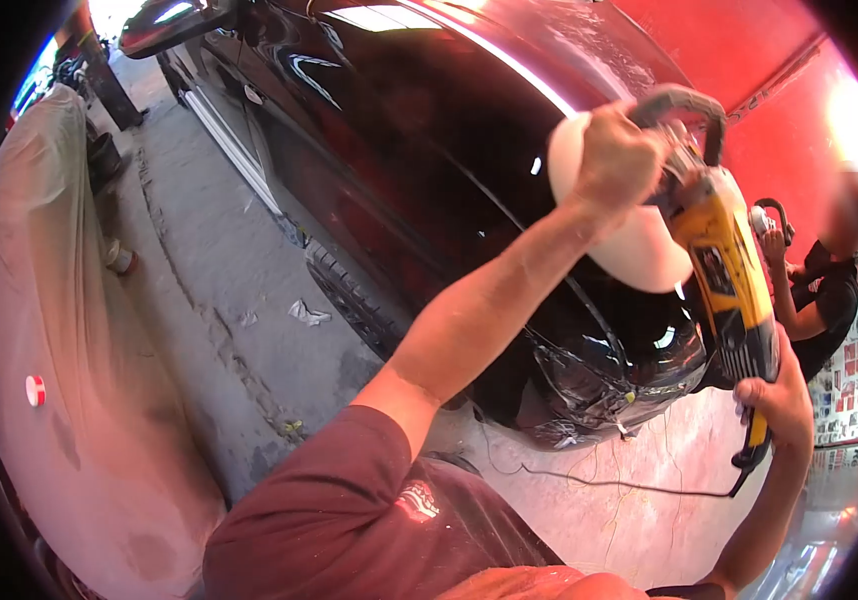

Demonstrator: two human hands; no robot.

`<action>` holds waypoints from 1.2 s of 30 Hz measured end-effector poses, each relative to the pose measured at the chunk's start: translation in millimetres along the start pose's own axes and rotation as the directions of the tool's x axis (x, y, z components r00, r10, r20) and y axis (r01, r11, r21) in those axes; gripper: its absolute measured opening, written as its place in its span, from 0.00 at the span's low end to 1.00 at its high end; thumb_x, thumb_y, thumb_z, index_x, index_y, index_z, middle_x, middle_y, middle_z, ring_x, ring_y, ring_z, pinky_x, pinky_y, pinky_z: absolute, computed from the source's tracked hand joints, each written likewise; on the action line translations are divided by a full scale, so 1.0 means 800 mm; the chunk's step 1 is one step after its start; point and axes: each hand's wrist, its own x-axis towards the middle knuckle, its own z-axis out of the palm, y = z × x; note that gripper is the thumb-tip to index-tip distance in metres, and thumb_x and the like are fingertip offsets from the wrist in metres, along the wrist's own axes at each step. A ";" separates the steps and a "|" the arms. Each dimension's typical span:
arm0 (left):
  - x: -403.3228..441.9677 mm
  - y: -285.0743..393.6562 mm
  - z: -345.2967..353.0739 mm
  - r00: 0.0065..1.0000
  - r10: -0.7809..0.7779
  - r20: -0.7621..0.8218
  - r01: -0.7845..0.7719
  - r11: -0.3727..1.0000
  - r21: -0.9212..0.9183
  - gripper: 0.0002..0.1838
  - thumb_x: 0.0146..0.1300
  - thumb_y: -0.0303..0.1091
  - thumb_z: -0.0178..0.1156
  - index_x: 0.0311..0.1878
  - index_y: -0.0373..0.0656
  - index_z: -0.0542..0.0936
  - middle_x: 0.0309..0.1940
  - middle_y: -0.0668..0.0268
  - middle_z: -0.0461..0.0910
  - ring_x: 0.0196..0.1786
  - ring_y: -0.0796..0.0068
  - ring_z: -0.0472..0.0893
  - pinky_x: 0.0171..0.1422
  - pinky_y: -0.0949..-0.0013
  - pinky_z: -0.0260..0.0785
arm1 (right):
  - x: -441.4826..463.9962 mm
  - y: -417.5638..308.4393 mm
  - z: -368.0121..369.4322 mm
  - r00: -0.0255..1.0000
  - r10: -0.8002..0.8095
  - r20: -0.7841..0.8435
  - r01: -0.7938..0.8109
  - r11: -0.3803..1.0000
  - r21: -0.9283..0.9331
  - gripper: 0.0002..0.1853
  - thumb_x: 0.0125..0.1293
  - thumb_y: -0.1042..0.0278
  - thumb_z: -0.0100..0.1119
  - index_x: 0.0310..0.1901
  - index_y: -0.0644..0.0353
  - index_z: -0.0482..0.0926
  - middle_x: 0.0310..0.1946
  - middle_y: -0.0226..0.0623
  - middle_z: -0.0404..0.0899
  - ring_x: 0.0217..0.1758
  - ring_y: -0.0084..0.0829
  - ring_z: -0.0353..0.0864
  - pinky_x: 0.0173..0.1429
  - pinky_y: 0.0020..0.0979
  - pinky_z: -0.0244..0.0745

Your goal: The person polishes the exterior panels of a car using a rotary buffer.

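Note:
A yellow and black power polisher (724, 245) is held up at the right of the view, beside a dark glossy car (429, 160). My left hand (614, 165) is closed round the polisher's front, near its black loop handle. Round the rear of its body wraps my right hand (784, 395), thumb along the casing. The large white pad (639, 245) faces the car's panel; whether they touch I cannot tell. My left forearm crosses in front of the panel. From the polisher's end, a black cable (629, 486) runs down to the left.
A person (834, 290) in dark clothes stands at the right, holding another tool. Translucent sheeting (99, 430) covers a large object at the left, with a small red and white roll (36, 390) on it. Crumpled paper (309, 313) lies on the concrete floor (219, 260) beside the car's wheel.

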 end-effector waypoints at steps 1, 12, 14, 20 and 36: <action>0.009 0.018 -0.016 0.999 0.029 -0.025 -0.030 0.999 -0.032 0.09 0.68 0.33 0.70 0.43 0.38 0.84 0.27 0.66 0.83 0.21 0.84 0.77 0.23 0.75 0.70 | 0.016 -0.016 0.016 0.999 -0.041 0.019 0.041 0.999 0.020 0.59 0.40 0.47 0.90 0.71 0.65 0.65 0.50 0.30 0.80 0.48 0.19 0.79 0.51 0.23 0.76; 0.029 0.145 -0.119 0.986 0.157 -0.063 -0.127 0.931 0.342 0.10 0.74 0.37 0.64 0.34 0.48 0.80 0.14 0.81 0.63 0.13 0.89 0.58 0.17 0.75 0.54 | 0.062 -0.092 0.113 0.984 -0.028 0.176 0.041 0.997 -0.071 0.44 0.52 0.53 0.85 0.65 0.66 0.71 0.40 0.28 0.80 0.38 0.15 0.78 0.41 0.19 0.75; -0.004 0.137 -0.109 0.977 0.214 0.002 -0.199 0.904 0.377 0.12 0.74 0.36 0.64 0.31 0.47 0.80 0.13 0.81 0.62 0.12 0.89 0.58 0.19 0.77 0.55 | 0.037 -0.060 0.122 0.986 -0.099 0.132 0.107 0.993 -0.054 0.46 0.50 0.55 0.86 0.67 0.65 0.70 0.46 0.31 0.81 0.45 0.19 0.80 0.50 0.23 0.77; -0.103 0.077 -0.060 0.995 -0.024 0.097 -0.011 0.940 0.342 0.11 0.65 0.35 0.74 0.35 0.42 0.80 0.15 0.76 0.66 0.15 0.86 0.62 0.23 0.77 0.58 | -0.095 0.084 0.175 0.994 -0.014 -0.105 0.033 0.982 0.187 0.61 0.38 0.75 0.86 0.77 0.62 0.59 0.62 0.40 0.77 0.71 0.34 0.73 0.78 0.38 0.63; -0.244 -0.160 0.088 0.835 -0.351 0.423 0.088 0.845 0.527 0.06 0.59 0.26 0.68 0.36 0.32 0.86 0.23 0.61 0.83 0.30 0.82 0.82 0.34 0.69 0.75 | -0.314 0.245 0.217 0.779 0.556 -0.289 -0.327 0.754 0.570 0.45 0.39 0.75 0.74 0.65 0.58 0.68 0.43 0.30 0.77 0.41 0.24 0.78 0.42 0.29 0.78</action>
